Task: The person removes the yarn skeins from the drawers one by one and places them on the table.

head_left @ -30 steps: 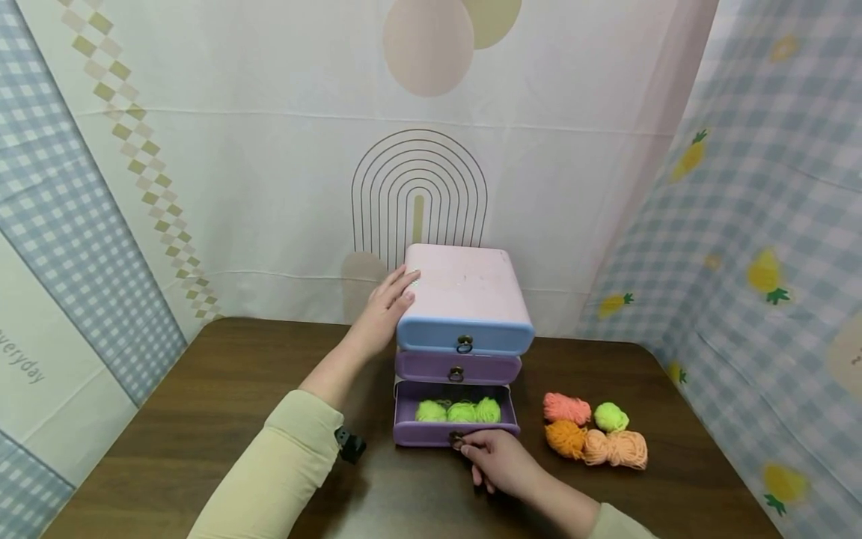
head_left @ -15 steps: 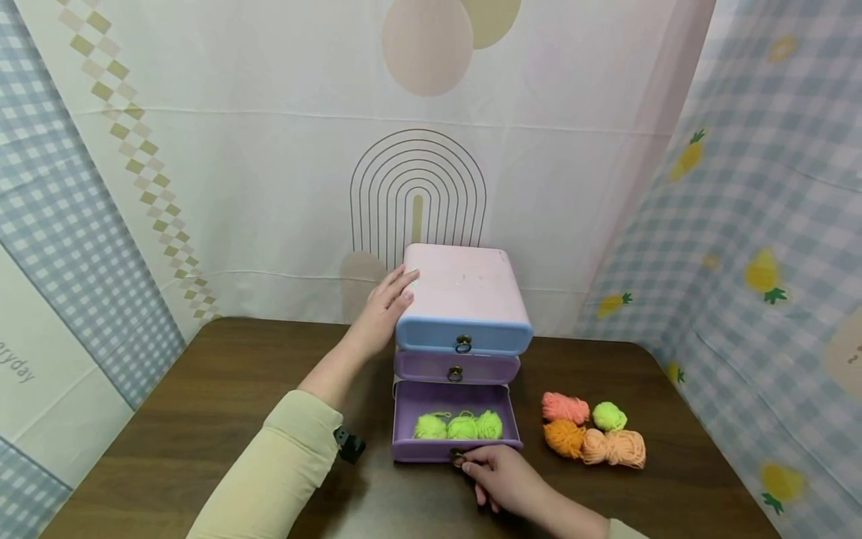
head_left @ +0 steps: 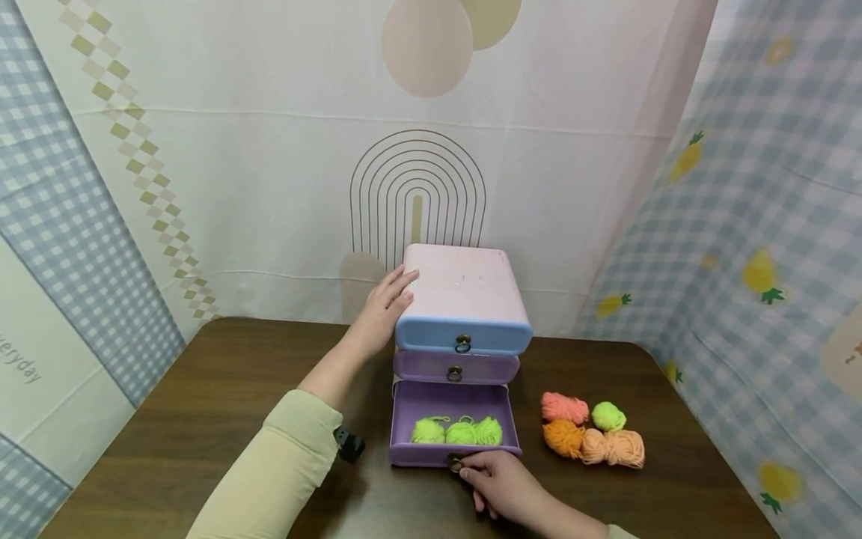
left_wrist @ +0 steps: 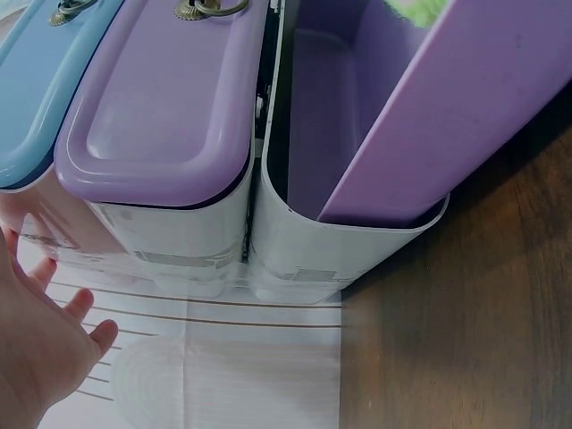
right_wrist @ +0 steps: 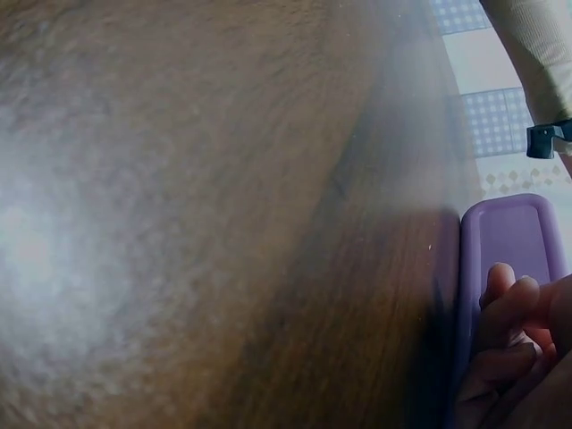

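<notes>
A small three-drawer cabinet with a pink top stands on the table. Its bottom purple drawer is pulled out, and several bright green yarn balls lie inside near the front. My right hand pinches the ring pull on that drawer's front; in the right wrist view its curled fingers are against the purple front. With fingers spread, my left hand rests on the cabinet's upper left side. The blue top drawer and purple middle drawer are pushed in.
Right of the cabinet, a coral yarn bundle, a green yarn ball, an orange yarn ball and a peach yarn skein sit together on the brown table. A patterned cloth hangs behind.
The bottom drawer has slid out toward me, with my right hand on its ring. The green yarn balls came forward with it. My left hand has stayed on the cabinet.
</notes>
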The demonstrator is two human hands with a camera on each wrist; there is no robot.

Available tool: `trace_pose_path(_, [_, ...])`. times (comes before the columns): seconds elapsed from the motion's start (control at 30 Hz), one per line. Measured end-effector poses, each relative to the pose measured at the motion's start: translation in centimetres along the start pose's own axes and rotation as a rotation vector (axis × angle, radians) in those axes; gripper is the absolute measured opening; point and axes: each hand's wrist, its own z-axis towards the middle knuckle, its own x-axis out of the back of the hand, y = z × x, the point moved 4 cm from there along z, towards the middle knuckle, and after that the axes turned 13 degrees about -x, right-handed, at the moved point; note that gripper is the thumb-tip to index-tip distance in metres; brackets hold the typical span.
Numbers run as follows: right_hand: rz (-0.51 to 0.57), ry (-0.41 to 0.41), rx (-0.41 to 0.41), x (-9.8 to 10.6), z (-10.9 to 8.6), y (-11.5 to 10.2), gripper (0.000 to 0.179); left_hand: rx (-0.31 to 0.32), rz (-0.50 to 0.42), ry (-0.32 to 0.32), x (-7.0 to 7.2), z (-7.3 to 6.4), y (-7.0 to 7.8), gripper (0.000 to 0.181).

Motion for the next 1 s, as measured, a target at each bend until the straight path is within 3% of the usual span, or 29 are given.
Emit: trace_pose_path(1.0, [-0.003,-0.035,-0.053,-0.01,-1.01,0.99,0.024,-0.002,0.009,-0.002,0.05,-0.07,0.00,0.049])
